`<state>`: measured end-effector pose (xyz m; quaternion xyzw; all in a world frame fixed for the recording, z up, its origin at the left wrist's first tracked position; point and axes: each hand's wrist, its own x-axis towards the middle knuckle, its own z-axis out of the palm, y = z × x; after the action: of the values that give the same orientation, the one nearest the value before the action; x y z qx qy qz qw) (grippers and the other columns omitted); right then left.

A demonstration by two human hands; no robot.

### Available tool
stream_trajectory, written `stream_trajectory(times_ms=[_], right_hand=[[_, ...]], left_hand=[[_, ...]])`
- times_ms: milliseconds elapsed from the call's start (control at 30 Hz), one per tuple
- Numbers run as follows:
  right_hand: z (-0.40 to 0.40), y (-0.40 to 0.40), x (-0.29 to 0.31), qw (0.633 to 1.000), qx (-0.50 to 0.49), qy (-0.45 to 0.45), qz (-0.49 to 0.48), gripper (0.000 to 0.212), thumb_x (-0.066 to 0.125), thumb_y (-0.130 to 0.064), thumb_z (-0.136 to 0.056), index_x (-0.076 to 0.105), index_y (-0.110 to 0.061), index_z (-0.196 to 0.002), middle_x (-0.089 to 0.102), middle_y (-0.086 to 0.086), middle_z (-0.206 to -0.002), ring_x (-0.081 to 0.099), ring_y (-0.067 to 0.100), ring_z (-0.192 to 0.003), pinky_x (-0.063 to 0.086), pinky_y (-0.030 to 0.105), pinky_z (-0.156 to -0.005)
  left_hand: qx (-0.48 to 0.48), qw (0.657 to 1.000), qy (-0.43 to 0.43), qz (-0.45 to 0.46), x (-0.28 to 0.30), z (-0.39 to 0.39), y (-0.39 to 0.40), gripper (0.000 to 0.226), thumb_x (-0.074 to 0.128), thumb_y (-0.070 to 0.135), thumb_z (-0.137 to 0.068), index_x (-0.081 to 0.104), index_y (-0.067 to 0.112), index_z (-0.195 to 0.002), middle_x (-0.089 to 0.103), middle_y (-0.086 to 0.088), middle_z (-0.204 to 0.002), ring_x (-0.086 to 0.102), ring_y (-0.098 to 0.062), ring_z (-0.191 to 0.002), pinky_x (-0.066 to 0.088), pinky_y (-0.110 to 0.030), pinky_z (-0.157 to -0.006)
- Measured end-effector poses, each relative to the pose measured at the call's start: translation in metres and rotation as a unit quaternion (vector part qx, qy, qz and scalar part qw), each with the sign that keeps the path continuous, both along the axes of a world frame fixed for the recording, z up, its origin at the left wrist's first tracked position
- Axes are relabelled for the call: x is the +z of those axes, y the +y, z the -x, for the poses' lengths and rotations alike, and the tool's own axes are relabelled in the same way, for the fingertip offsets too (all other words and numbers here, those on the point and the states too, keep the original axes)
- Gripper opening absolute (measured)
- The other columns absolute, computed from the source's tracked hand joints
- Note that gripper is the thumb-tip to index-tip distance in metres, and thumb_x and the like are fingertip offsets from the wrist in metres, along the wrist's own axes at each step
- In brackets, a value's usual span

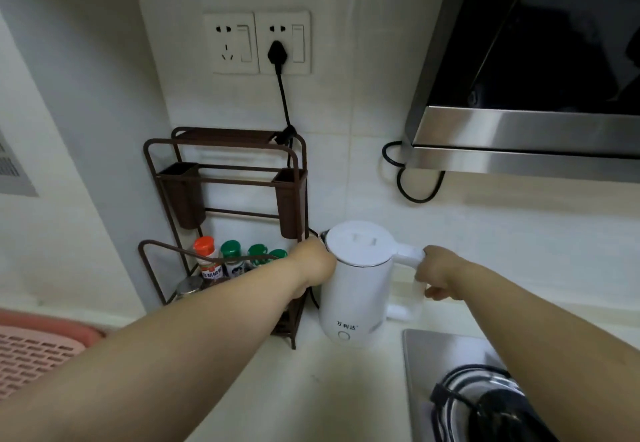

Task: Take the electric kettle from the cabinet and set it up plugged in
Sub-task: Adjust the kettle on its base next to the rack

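Head view: our right hand [437, 273] clenched the kettle [360, 282] handle, left hand [311, 263] steadied it; its cord [284, 102] risked snagging the rack [225, 199].

light: soft, even, dimmish; shadows: faint | focus: slightly soft — edges: wide-angle bending; glare: mild on steel
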<state>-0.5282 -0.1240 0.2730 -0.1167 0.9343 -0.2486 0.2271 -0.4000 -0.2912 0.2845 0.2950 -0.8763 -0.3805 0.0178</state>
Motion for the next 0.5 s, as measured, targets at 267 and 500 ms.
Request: stream_trajectory(times_ms=[267,500], right_hand=[[0.019,-0.005,-0.015,0.998,0.038,0.037,0.043,0.028,0.043,0.002,-0.086,0.051,-0.004,-0.112,0.058,0.026,-0.112,0.064,0.043,-0.099,0.055,0.051,-0.084],[0.023,-0.004,-0.025,0.995,0.02,0.048,0.083,0.037,0.044,-0.003,-0.087,0.045,-0.004,-0.124,0.055,0.021,-0.114,0.051,0.031,-0.089,0.045,0.036,-0.075]], left_hand=[[0.086,0.991,0.065,-0.08,-0.027,0.002,0.002,0.03,0.044,0.003,-0.087,0.063,0.005,-0.109,0.065,-0.013,-0.114,0.058,-0.026,-0.108,0.048,-0.033,-0.094],[0.091,0.99,0.063,-0.088,-0.023,0.001,0.012,0.02,0.048,0.0,-0.084,0.064,0.003,-0.095,0.06,-0.006,-0.095,0.054,-0.02,-0.088,0.042,-0.024,-0.075]])
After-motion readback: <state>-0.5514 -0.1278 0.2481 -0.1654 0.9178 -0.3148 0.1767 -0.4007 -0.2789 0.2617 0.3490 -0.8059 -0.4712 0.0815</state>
